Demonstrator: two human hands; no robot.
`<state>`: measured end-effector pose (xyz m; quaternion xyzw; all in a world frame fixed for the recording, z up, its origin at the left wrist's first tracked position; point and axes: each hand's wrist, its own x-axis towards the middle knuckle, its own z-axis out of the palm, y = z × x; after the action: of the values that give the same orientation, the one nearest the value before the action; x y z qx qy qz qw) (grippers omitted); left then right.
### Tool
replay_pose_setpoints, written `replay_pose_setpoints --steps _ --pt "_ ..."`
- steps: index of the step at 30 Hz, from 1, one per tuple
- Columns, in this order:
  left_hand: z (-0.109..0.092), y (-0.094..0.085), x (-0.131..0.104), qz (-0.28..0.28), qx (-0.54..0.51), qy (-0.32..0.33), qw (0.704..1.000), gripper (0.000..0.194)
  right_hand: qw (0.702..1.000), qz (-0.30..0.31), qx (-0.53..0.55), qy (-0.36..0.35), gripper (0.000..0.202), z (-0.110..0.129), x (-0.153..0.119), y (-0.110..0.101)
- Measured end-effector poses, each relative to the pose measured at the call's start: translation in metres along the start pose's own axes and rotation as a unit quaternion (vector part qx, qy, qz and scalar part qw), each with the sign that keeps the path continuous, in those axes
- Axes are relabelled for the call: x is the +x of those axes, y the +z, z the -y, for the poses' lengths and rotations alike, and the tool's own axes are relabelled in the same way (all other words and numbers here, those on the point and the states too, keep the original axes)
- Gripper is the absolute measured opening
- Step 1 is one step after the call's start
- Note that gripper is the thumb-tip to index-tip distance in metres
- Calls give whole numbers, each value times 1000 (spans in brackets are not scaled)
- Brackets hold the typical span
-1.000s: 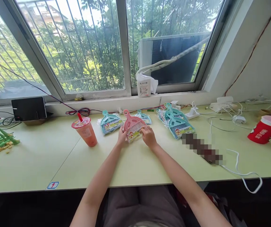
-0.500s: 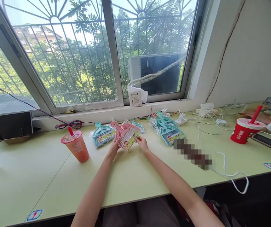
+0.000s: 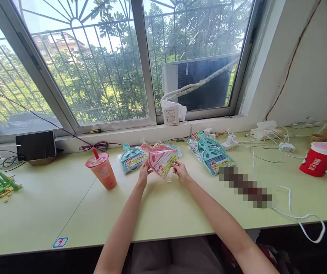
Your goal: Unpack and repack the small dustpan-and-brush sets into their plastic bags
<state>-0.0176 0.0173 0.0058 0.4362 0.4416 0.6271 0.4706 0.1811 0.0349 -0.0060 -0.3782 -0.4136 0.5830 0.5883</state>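
Observation:
Between my two hands is a pink dustpan and brush set (image 3: 158,156) in clear wrapping, tilted with its handle up to the left. My left hand (image 3: 144,172) grips its left edge. At its lower right corner, by the yellow label, my right hand (image 3: 180,170) pinches the packet. Just behind on the left lies a teal wrapped dustpan set (image 3: 132,159), and part of another teal one (image 3: 173,149) shows behind the pink set. Farther right, several teal dustpan sets (image 3: 213,155) lie in an overlapping pile.
An orange drink cup (image 3: 104,173) stands left of my hands; a red cup (image 3: 320,161) is at far right. A tablet (image 3: 35,146) leans near the window. White cables (image 3: 287,146) and a power strip sit back right. A white cord (image 3: 303,217) hangs over the table's front edge.
The view has swung left, so things appear farther right, and a green toy-like thing shows more at the left. Both hands still hold the pink set, with little change in its tilt.

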Motion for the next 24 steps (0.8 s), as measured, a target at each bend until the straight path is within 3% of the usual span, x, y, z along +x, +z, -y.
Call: replay_pose_setpoints --steps 4,8,11,12,14,16,18,21,24 --pt "1 2 3 -97 -21 14 995 50 999 7 -21 -36 32 13 0 -3" --pt "-1 -10 9 -170 -49 50 983 40 995 48 -48 -69 30 26 -5 -1" --pt "-11 -22 10 -219 -62 132 965 44 994 51 -69 -73 29 34 -7 -6" --pt "-16 -25 9 -214 -46 166 961 47 993 60 -78 -70 29 37 -7 -10" --pt "-24 -28 6 -132 7 185 974 55 989 90 -101 -55 30 40 -5 -18" --pt "-29 -27 3 -3 63 132 989 60 984 118 -130 -39 30 41 -3 -26" --pt "-28 -23 1 80 114 82 987 55 978 133 -157 -28 29 41 -1 -32" --pt "-21 -20 4 62 145 80 984 40 976 134 -171 -23 26 41 3 -43" --pt "-16 -29 11 -60 109 102 987 33 984 105 -141 -31 21 42 10 -56"
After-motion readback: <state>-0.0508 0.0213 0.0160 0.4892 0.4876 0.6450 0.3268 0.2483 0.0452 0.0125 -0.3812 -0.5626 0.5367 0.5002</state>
